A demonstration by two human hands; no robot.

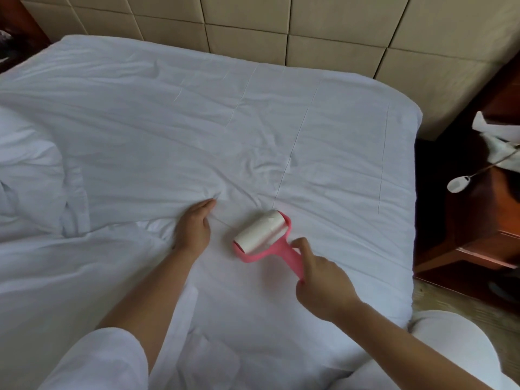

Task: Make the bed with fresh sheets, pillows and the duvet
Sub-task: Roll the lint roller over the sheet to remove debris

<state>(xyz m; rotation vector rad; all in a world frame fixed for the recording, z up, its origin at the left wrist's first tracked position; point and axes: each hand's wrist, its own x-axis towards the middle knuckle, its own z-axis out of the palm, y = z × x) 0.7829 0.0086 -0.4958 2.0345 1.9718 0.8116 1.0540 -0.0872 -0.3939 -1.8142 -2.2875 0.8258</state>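
Right now my right hand (320, 280) has its fingers curled round the pink handle of one lint roller (264, 237), thumb up near the neck. Roller lies on the sheet (168, 122), approx. mid-bed, a bit toward the right edge. Handle's long axis runs from my hand up-left to the drum; the white drum's own axis sits crosswise to that, low end near-left, high end far-right. Drum touches the sheet.

My left hand (194, 229) is flat on the sheet just left of the roller, fingers straight & together, pressing the fabric, fingertips pointing toward the headboard (253, 21). Holds nothing. Wrinkles fan out from the fingertips.

Count: 1 roller, 2 hands, 1 sheet over the mattress, 1 bundle of white bedding (33, 175) heaped at the left, 1 nightstand (484, 215) on the right w/ a white bag (498, 136) & a small white tag (458, 184) on a cord.

Edges: headboard runs along the far side; the bed's right corner is rounded, sheet pulled down over it, dark gap between it & the nightstand. Open flat sheet beyond the roller toward the headboard & to its right; bedding blocks the left.
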